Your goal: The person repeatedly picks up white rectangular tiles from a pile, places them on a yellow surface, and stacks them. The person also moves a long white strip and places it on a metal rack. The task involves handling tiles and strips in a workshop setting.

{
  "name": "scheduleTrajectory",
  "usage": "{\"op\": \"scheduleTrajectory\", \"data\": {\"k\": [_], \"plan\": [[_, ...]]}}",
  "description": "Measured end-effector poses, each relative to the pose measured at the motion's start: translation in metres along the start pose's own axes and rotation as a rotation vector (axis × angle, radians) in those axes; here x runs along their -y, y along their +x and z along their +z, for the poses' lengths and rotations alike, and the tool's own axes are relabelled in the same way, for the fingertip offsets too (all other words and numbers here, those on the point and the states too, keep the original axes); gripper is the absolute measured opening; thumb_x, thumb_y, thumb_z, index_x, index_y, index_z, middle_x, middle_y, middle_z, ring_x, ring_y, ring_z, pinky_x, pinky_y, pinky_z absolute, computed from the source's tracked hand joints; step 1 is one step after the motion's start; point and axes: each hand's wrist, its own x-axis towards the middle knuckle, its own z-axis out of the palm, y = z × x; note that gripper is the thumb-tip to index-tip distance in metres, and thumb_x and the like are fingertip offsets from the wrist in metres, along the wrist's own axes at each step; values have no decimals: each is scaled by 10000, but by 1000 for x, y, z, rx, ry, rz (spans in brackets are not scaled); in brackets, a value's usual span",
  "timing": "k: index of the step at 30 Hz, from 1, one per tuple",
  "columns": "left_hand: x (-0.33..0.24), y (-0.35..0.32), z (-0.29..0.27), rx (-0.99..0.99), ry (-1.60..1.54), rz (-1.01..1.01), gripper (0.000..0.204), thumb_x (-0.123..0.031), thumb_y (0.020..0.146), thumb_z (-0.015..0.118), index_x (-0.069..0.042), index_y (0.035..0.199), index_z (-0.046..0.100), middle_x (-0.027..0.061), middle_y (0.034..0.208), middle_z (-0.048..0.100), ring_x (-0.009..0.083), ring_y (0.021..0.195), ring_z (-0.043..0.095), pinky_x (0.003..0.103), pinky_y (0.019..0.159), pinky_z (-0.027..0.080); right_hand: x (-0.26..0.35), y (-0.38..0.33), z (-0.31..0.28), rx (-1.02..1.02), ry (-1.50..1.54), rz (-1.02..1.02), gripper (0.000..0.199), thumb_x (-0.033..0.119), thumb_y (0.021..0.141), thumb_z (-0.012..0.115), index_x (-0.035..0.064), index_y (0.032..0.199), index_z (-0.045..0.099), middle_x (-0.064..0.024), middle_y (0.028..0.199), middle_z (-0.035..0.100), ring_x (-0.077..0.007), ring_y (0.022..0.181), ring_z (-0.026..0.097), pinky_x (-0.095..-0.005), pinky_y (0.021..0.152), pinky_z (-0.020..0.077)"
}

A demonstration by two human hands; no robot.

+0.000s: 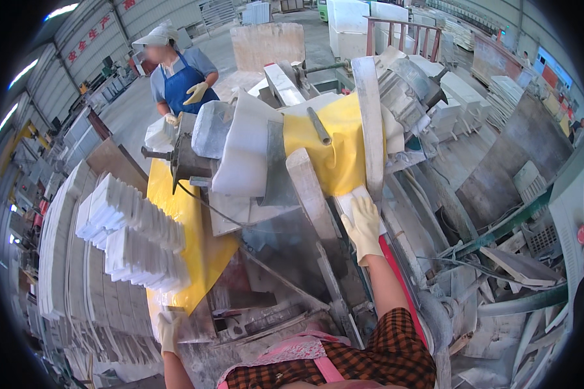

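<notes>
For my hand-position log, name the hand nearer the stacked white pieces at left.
Left. The left hand is just below the stacked white pieces in the picture; the right hand is farther off, to their right, on a white slab.

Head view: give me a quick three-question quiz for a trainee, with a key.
1. Which of the wearer's gloved hands rests on the white slab at the lower edge of the central yellow sheet?
2. True or false: the co-worker wears a red apron.
3. What lies on that sheet: A) a hammer, B) a grey tube, C) a brush?

Key: 1. The right hand. 2. False; it is blue. 3. B.
</notes>
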Motion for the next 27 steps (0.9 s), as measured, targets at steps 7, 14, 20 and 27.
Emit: {"op": "scheduleTrajectory", "data": {"k": [7,14,20,27], "plan": [[8,4,3,-24,44,-8,902,-313,760,761,66,1487,386,315,1251,637,441,1128,658,458,944,530,-7,23,25,-27,-115,24,654,328,791,749,18,1327,538,-177,1363,534,-361,1324,435,-499,1110,334],[29,18,5,-7,-25,-83,882,-291,736,781,23,1477,423,272,1295,623,389,1196,629,433,1001,490,-7,18,23,103,-179,56,631,355,893,667,28,1413,523,-147,1481,493,-375,1405,390,-539,1179,271],[22,11,2,-10,-72,-74,887,-245,744,775,24,1502,403,250,1314,612,343,1201,620,418,1026,476,-8,13,22,143,-160,59,632,359,950,590,38,1485,493,-129,1533,475,-386,1435,377,-552,1221,219],[19,9,4,-34,-97,-23,823,-272,745,762,21,1449,451,254,1245,635,367,1153,638,428,988,493,-11,6,28,125,-98,71,589,353,969,570,89,1488,482,-146,1551,458,-329,1466,359,-506,1245,196]]}}
